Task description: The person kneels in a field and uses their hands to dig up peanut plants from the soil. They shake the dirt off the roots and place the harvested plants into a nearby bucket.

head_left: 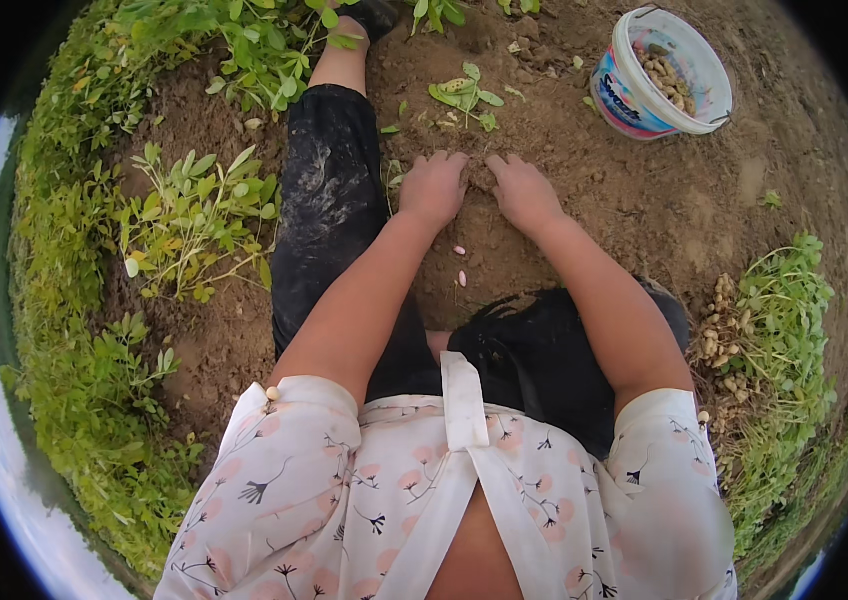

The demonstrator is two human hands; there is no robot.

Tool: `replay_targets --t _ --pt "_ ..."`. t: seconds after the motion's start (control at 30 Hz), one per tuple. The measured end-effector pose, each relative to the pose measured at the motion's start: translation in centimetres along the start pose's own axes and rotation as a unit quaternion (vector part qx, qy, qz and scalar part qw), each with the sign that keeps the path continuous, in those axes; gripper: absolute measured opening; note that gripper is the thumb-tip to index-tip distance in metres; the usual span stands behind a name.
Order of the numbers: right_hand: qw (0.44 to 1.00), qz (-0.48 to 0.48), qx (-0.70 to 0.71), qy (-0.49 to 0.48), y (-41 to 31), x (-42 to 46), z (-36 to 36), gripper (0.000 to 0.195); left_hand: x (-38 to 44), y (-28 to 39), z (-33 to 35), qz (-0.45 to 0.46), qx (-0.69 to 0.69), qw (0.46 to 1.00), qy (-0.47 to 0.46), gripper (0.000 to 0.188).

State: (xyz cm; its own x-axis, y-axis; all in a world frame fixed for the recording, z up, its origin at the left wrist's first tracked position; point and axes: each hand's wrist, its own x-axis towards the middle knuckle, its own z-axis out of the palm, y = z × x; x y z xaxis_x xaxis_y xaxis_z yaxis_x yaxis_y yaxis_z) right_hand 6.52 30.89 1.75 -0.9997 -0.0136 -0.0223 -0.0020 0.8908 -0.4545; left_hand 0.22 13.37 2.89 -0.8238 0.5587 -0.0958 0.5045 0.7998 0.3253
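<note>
My left hand [433,189] and my right hand [523,193] are palm down on the brown soil [478,217] between my legs, a narrow gap apart. The fingertips of both touch the loose earth, and no object shows in either hand. My palms are hidden from above. Two pink peanut kernels [461,278] lie on the ground between my forearms. Just beyond my hands, a small sprig of green leaves [466,96] rests on the dirt.
A white plastic bucket [622,90] with a printed side stands ahead to the right, with unshelled peanuts [668,79] inside. Pulled peanut plants [784,315] with pods [720,337] attached lie at my right. Leafy plants [198,217] grow along my left, beside my outstretched leg [330,202].
</note>
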Motion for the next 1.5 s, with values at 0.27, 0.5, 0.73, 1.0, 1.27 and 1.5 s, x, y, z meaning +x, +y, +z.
replay_targets --t 0.27,0.5,0.73,1.0,1.27,1.5 --pt "0.981 0.146 0.123 -0.019 -1.6 -1.1 -4.1 0.038 -1.0 -2.0 0.5 -0.073 -0.231 0.968 0.059 0.043" --pt "0.971 0.162 0.175 -0.005 3.6 -2.4 -2.8 0.039 -0.8 -0.3 -0.3 -0.118 -0.305 0.941 0.084 0.035" --pt "0.981 0.162 0.088 0.054 1.3 -2.5 -4.5 0.024 -0.4 -0.2 -1.6 -0.2 -0.383 0.902 0.016 0.02" --pt "0.913 0.398 0.056 -0.063 7.4 -3.1 -4.3 0.089 0.4 -3.9 1.0 -0.105 -0.269 0.953 0.09 0.048" --pt "0.943 0.264 -0.003 -0.202 1.1 -4.6 -5.0 0.114 -3.0 2.3 -3.7 0.052 0.047 0.98 -0.184 0.113" --pt "0.982 0.129 0.032 -0.131 -1.1 -5.1 -2.4 0.088 -3.3 3.0 -3.1 0.086 -0.01 0.984 -0.156 0.09"
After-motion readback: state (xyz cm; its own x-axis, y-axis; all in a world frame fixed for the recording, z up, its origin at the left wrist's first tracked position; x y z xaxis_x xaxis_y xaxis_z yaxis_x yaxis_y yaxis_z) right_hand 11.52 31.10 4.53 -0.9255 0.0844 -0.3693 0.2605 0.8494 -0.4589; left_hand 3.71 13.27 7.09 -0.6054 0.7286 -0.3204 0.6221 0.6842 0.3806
